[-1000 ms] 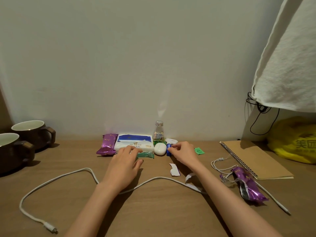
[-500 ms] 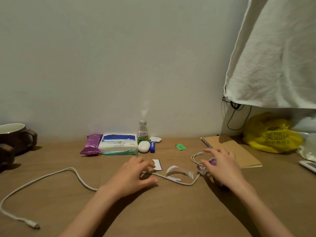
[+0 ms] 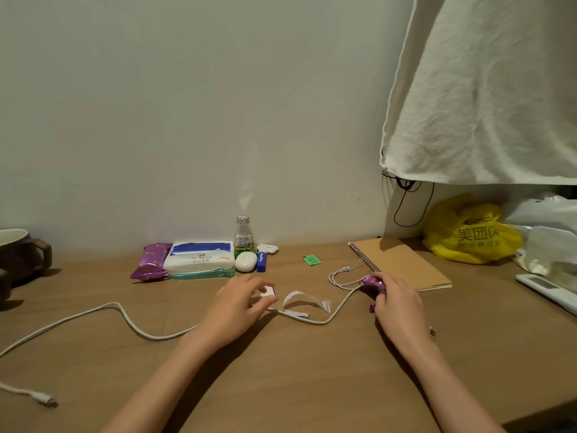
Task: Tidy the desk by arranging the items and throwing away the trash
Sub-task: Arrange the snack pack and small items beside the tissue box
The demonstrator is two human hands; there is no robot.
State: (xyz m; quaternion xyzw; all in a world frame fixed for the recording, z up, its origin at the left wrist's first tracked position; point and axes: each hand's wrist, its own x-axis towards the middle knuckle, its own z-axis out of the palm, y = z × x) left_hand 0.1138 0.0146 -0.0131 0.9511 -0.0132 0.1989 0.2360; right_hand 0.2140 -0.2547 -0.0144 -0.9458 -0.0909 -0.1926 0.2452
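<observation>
- Our right hand [image 3: 396, 304] curls its fingers round a crumpled purple wrapper [image 3: 372, 281] and grips it low over the desk [image 3: 281, 385], just beside the near left corner of the brown notebook [image 3: 402, 264].
- Our left hand [image 3: 237, 307] lies palm down with its fingertips at a small white paper scrap [image 3: 269, 290]. Blur keeps us from telling whether it pinches the scrap or only touches it.
- Between our hands a curled clear strip [image 3: 304, 299] arches beside the white cable [image 3: 125, 317], which snakes from the near left, under our left hand, toward our right.
- Farther off, a green scrap [image 3: 311, 260] lies alone.
- Against the far wall we see a purple snack packet [image 3: 150, 262] touching a tissue pack [image 3: 199, 259], then a small bottle [image 3: 243, 234], a white oval case [image 3: 245, 261] and a blue tube [image 3: 261, 261].
- A yellow bag [image 3: 468, 235] sits far right, a brown mug [image 3: 22, 254] at the left edge.
</observation>
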